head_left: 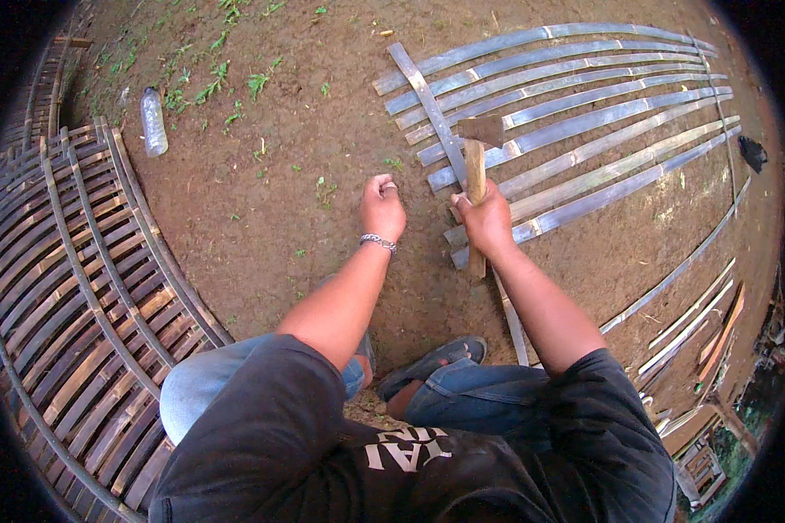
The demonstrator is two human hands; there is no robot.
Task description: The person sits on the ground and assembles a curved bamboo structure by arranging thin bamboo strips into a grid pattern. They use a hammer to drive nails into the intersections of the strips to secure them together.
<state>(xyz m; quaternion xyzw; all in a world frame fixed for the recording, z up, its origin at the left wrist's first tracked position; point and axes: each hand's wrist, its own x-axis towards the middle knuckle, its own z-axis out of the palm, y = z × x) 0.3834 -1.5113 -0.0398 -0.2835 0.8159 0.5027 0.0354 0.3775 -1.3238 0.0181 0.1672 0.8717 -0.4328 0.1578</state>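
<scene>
Wooden hammer handle [475, 187] sits wrapped inside right hand [487, 222] fingers [464, 202].

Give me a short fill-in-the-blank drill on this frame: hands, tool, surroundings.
1. The right hand grips the wooden handle of a ____ above the bamboo slats.
2. The left hand, closed in a fist, wears a metal ____ at the wrist.
3. A clear plastic ____ lies on the dirt ground near the finished woven panel.

Missing words: hammer; bracelet; bottle
</scene>
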